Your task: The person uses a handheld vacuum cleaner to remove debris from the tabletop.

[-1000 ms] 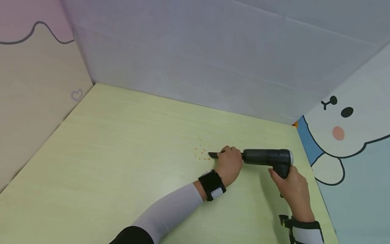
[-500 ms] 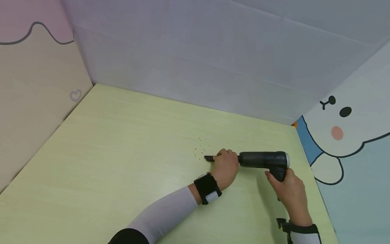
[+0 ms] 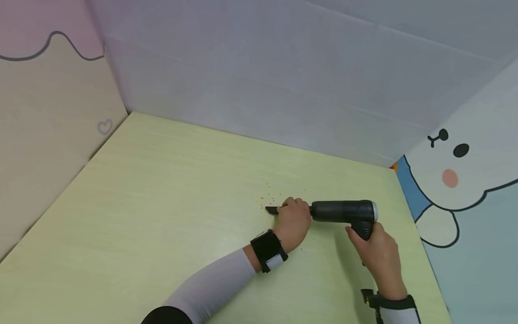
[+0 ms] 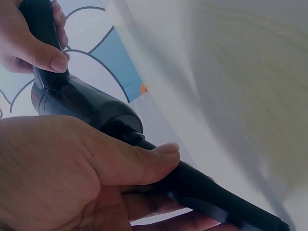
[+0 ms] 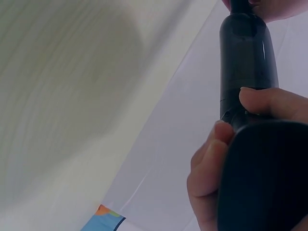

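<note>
A black handheld vacuum cleaner [image 3: 341, 211] lies level above the table, its nozzle pointing left. My left hand [image 3: 292, 222] grips the slim nozzle [image 3: 271, 209] near its tip; the left wrist view has the thumb across the nozzle [image 4: 211, 199] and fingers beneath. Around the pistol handle [image 3: 362, 229] my right hand [image 3: 380, 258] is wrapped, and in the right wrist view its fingers [image 5: 207, 178] curl about the handle. Tiny orange crumbs [image 3: 262, 198] lie scattered on the table just beyond the nozzle tip. My left hand hides part of the nozzle.
The pale yellow table [image 3: 162, 202] meets a whitish back wall [image 3: 259, 90]. A beige and pink panel [image 3: 48, 135] stands along the left side. On the right is a panel with a cartoon face [image 3: 465, 180], close to my right hand.
Both hands have moved left and slightly down with the vacuum cleaner. Its nozzle tip now covers the near side of the crumbs, and fewer of them are visible there.
</note>
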Tool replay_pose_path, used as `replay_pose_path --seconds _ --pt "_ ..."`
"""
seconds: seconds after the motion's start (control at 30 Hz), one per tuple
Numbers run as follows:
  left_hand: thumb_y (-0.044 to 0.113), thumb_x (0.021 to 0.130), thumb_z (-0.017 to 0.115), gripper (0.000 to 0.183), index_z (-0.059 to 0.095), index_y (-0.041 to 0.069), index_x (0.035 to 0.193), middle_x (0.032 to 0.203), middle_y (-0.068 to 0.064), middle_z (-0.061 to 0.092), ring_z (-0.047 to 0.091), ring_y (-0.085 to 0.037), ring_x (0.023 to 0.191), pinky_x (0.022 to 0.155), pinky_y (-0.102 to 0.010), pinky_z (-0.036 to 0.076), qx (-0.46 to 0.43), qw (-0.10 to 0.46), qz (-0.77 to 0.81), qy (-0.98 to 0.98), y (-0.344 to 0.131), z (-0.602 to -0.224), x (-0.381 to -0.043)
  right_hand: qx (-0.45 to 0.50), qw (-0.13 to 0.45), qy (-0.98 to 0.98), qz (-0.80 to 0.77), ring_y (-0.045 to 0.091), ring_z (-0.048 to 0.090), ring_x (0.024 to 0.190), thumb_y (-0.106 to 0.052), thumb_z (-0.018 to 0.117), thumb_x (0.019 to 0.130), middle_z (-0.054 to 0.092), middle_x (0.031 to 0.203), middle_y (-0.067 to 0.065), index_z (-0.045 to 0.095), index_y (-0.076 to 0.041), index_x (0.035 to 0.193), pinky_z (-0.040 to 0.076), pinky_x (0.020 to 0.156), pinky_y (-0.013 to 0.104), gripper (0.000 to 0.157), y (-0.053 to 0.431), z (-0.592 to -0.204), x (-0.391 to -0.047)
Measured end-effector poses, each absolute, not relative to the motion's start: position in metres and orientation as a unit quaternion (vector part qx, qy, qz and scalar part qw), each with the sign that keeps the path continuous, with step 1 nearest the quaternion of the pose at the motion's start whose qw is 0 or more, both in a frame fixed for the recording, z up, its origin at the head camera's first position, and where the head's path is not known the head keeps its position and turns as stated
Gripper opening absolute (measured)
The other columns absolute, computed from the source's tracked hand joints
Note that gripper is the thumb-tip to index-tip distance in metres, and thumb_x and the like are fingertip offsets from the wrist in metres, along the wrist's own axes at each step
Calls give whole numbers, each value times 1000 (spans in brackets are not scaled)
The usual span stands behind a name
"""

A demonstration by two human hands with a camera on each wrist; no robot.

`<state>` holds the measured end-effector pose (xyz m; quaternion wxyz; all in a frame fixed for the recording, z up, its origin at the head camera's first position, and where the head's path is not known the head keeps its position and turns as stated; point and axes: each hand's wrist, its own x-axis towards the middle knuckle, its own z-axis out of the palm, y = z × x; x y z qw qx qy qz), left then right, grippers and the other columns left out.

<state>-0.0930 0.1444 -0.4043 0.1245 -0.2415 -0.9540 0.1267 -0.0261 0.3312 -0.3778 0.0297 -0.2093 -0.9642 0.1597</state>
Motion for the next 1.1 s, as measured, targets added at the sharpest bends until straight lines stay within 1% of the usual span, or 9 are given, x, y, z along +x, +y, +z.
replay_pose_path --seconds 0.2,0.33,0.57,0.73,0.9,1.1 --pt "33 90 57 26 63 11 102 90 -6 62 60 -23 83 65 -31 57 -239 131 115 -955 139 -406 -97 -209 39 -964 158 23 48 54 -58 59 79 52 70 15 46 9 102 36 41 32 71 324 -379 -29" --pt "32 90 57 26 63 10 102 90 -6 62 60 -23 83 65 -31 57 -241 135 115 -954 135 -407 -99 -203 48 -965 158 22 48 53 -57 59 80 52 69 14 46 8 100 36 40 32 69 320 -381 -31" --pt "30 89 59 25 63 10 102 89 -7 62 60 -23 82 65 -31 57 -242 128 112 -955 133 -409 -99 -186 51 -969 153 21 48 52 -59 59 79 53 68 13 47 8 99 36 41 32 71 320 -384 -33" --pt "31 89 58 26 64 10 103 89 -6 63 60 -23 81 65 -32 57 -256 120 108 -953 143 -411 -97 -189 49 -970 147 21 48 52 -61 58 78 53 67 13 48 8 98 36 41 33 72 331 -381 -29" --pt "37 91 56 30 65 12 103 89 -4 64 61 -21 81 65 -30 57 -275 150 120 -942 156 -412 -96 -202 54 -968 141 22 48 50 -63 57 78 53 66 13 48 6 94 36 40 34 72 345 -376 -22" --pt "45 91 52 34 67 14 97 85 -2 65 62 -18 77 63 -28 57 -286 211 108 -929 173 -416 -103 -218 65 -965 129 23 48 49 -61 57 79 52 65 14 47 7 91 35 39 35 69 359 -374 -21"
